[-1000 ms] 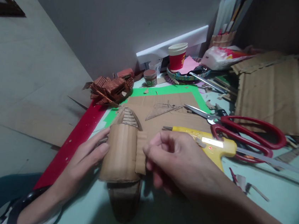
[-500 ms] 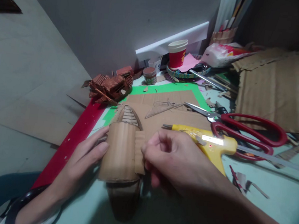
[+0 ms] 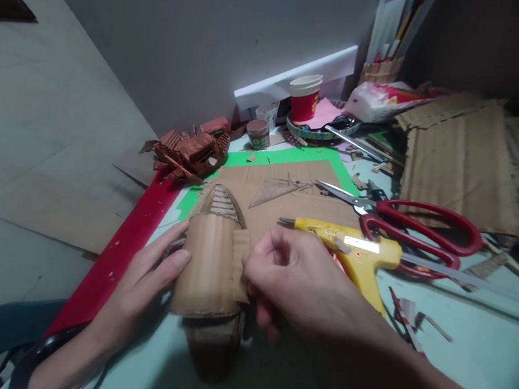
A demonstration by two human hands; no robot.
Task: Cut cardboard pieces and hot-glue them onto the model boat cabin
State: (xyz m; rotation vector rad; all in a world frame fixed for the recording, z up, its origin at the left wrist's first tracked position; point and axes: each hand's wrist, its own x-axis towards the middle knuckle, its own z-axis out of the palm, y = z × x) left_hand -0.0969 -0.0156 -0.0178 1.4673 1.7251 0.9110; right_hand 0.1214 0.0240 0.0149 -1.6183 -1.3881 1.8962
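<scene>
A cardboard boat model [image 3: 209, 266] with a curved roof and a slatted pointed end lies on the pale table. My left hand [image 3: 148, 282] grips its left side, thumb on the roof's edge and fingers partly hidden behind. A narrow cardboard strip [image 3: 240, 264] stands along the roof's right edge. My right hand [image 3: 285, 274] pinches at that strip's outer edge, with thumb and forefinger together. Just right of this hand lies a yellow glue gun [image 3: 356, 248], its nozzle pointing left and a small red light showing.
Red-handled scissors [image 3: 427, 227] and a clear set square [image 3: 281, 190] lie behind the glue gun. A reddish-brown model [image 3: 192, 150] stands at the back left. Paper cups [image 3: 304, 97] sit in a round tray. Cardboard pieces [image 3: 461, 169] are piled at the right.
The view has shifted slightly, so the items at the right appear a little further left. Both hands keep nearly the same hold on the model and strip.
</scene>
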